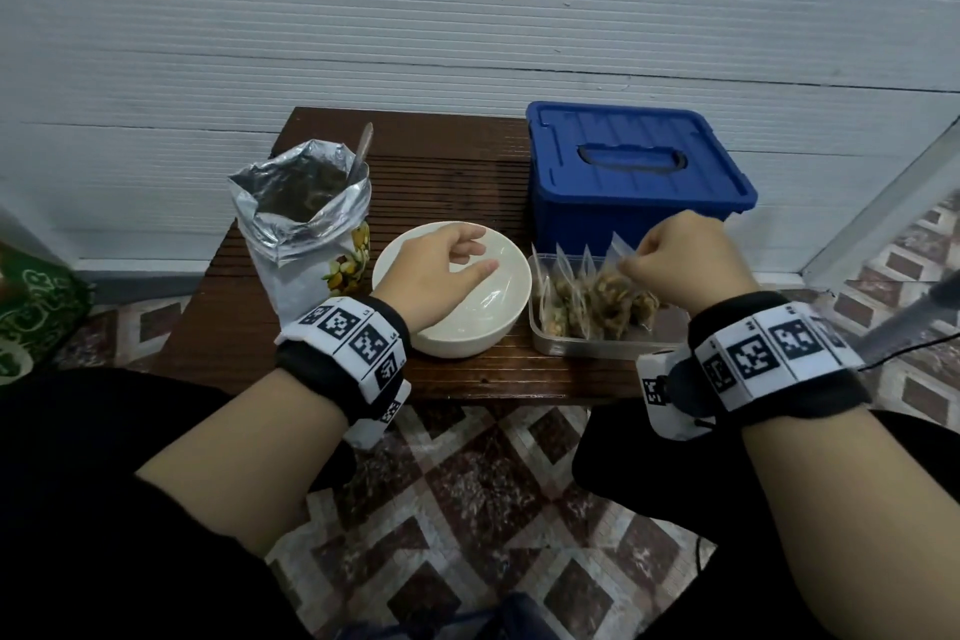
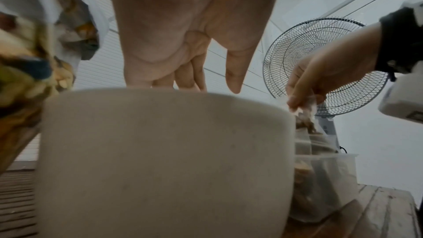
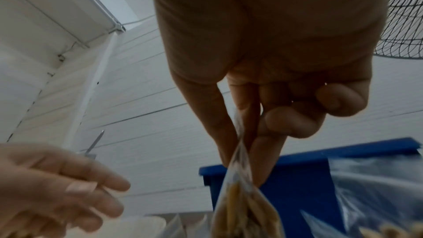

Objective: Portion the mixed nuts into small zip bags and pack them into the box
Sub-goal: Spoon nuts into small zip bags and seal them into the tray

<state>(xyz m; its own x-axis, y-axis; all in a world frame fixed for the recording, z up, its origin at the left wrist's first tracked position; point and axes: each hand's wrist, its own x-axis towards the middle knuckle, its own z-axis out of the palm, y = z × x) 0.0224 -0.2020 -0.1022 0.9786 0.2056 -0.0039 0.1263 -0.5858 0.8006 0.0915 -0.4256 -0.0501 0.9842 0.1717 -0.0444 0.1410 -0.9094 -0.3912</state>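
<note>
My right hand pinches the top of a small zip bag of nuts between thumb and forefinger, holding it over the clear plastic container where several filled zip bags stand. My left hand hovers with relaxed fingers over the white bowl and holds nothing. The silver nut pouch stands open at the left with a spoon in it. The blue box sits behind the container with its lid on.
Everything stands on a small dark wooden table against a white panelled wall. A standing fan is off to the right. Tiled floor lies in front of the table, and a green cloth lies at the left edge.
</note>
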